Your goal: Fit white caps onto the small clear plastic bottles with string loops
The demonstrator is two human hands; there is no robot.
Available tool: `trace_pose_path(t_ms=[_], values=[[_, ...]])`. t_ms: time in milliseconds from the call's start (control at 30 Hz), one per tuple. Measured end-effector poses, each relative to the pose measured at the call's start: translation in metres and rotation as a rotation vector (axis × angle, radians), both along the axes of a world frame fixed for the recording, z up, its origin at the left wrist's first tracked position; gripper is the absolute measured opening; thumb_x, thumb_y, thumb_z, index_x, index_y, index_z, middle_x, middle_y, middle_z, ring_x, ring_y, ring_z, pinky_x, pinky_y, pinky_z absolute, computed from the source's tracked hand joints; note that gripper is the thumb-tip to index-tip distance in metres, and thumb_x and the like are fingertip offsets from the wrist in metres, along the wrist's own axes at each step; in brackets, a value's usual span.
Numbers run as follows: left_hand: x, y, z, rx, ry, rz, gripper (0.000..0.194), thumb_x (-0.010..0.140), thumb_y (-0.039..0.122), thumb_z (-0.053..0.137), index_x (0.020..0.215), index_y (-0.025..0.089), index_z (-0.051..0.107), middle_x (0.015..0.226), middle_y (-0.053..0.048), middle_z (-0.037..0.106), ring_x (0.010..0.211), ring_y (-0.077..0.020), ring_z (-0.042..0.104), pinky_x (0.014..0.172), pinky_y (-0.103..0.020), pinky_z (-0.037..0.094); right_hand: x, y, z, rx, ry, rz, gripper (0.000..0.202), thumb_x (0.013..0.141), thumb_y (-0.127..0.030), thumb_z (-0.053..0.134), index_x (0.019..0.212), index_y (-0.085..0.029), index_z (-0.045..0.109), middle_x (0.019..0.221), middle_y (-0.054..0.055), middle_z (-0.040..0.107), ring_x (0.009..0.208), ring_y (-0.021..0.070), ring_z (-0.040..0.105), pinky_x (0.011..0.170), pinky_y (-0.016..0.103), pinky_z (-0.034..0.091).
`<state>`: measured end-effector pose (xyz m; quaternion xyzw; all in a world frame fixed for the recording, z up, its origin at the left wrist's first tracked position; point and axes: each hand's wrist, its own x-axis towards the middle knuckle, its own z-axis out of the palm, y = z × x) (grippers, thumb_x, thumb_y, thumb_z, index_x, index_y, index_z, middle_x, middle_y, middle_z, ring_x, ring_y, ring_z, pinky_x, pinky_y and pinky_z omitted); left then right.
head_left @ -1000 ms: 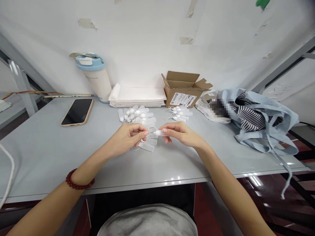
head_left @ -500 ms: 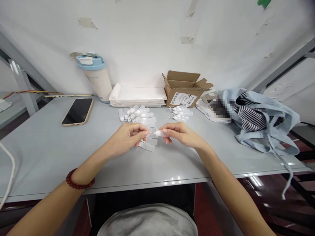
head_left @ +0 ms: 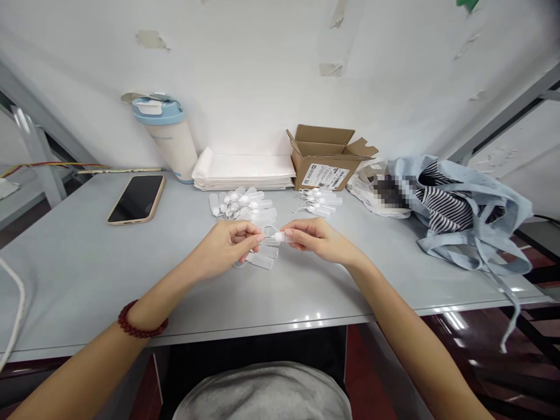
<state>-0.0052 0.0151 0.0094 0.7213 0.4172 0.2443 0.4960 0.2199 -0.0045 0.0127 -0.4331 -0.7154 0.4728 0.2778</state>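
Note:
Between finger and thumb, my right hand [head_left: 315,238] pinches a small translucent bottle [head_left: 278,237] whose white neck points left. My left hand [head_left: 231,245] is closed in a pinch at a thin needle-like tip [head_left: 266,237] in front of that neck. Whether the tip touches the neck is too small to tell. A pile of similar bottles [head_left: 248,201] lies behind my hands, and several more bottles [head_left: 261,258] lie just under them. A smaller group of bottles [head_left: 322,201] rests on the right, in front of the cardboard box.
On the grey table [head_left: 184,315] are a phone [head_left: 136,199], a tumbler [head_left: 168,137], stacked white envelopes [head_left: 245,170] and an open cardboard box [head_left: 326,157]. At the right lie a plastic bag [head_left: 365,189] and a blue cloth bag [head_left: 503,201].
My right hand and the bottle have shifted slightly left, nearer my left fingers. The left hand keeps nearly the same place and pinch.

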Motion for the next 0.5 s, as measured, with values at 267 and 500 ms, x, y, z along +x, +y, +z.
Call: trace_pose_path(t_ms=[267,500], values=[[0.0012,-0.0014,-0.0022,-0.009,-0.003,0.006,0.024,0.084,0.039,0.057,0.079,0.016,0.062,0.068,0.001,0.059,0.05,-0.0082,0.048,0.049,-0.021,0.042,-0.0005,0.0006,-0.001,-0.003,-0.043,-0.01,0.035,0.091,-0.044,0.045,0.084,-0.014,0.062,0.064,-0.002,0.046,0.056,0.0089,0.038,0.053,0.023,0.031],[0.0015,-0.0019,-0.0054,-0.011,-0.022,-0.002,0.023,0.083,0.038,0.056,0.082,0.016,0.062,0.068,0.0,0.059,0.05,-0.0094,0.048,0.049,-0.022,0.042,-0.0009,0.001,-0.0035,-0.011,-0.015,-0.007,0.036,0.09,-0.046,0.045,0.08,-0.015,0.061,0.063,-0.002,0.045,0.056,0.0087,0.038,0.053,0.023,0.031]])
